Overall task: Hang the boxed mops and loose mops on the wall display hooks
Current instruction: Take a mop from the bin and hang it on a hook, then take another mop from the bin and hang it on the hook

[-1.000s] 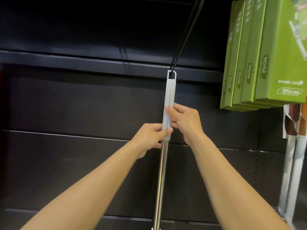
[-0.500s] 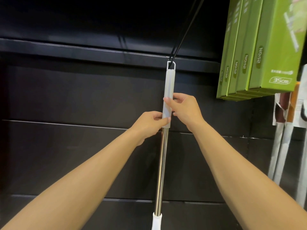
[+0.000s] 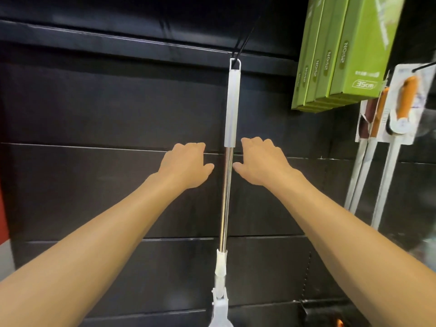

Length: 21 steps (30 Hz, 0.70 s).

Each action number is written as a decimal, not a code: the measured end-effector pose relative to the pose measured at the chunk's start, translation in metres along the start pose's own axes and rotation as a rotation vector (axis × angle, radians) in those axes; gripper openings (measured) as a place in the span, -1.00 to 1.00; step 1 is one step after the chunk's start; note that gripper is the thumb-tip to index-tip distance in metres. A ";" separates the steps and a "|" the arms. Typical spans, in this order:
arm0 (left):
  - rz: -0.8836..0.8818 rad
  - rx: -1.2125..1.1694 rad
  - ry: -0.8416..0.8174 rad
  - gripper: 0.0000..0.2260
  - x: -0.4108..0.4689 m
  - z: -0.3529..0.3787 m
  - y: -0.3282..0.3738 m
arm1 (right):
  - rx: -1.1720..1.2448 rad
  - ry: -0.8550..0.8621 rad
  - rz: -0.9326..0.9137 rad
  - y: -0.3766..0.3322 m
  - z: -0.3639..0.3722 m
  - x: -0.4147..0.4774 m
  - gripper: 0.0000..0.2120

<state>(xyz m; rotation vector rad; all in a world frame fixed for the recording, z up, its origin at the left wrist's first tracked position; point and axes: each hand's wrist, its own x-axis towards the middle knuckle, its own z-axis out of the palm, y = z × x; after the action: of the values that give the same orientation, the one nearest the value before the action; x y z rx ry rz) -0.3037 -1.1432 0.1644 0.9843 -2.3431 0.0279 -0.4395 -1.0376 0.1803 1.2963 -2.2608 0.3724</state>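
A loose mop (image 3: 227, 185) with a steel pole and a pale grey grip hangs straight down by its top loop from a black wall hook (image 3: 240, 47). Its white head joint shows at the bottom edge. My left hand (image 3: 186, 165) is just left of the pole and my right hand (image 3: 262, 161) just right of it. Both hands are off the pole, fingers loosely spread, holding nothing. Several green boxed mops (image 3: 337, 55) hang together at the upper right.
The black slatted wall panel (image 3: 94, 109) fills the view. Carded tools with orange handles and long white shafts (image 3: 401, 109) hang at the far right. A red edge shows at the far left.
Both hands gripped the mop's grey grip before; now they have let go and moved down and apart to either side of the pole. The mop stays on the hook.
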 end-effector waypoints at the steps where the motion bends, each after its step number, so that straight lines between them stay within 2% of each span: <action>1: 0.004 0.038 -0.005 -0.44 -0.009 -0.001 0.000 | -0.037 -0.014 0.003 -0.002 0.003 -0.011 -0.45; 8: 0.063 0.215 -0.103 -0.47 -0.074 0.019 0.007 | -0.091 -0.144 0.065 -0.003 0.025 -0.089 -0.38; 21: 0.230 0.219 -0.254 -0.44 -0.195 0.049 0.061 | -0.161 -0.350 0.139 0.044 0.023 -0.246 -0.29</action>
<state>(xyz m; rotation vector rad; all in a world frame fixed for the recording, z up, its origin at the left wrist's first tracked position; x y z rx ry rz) -0.2616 -0.9847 0.0334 0.8538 -2.7231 0.2695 -0.3815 -0.8483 0.0267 1.1992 -2.6176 0.0068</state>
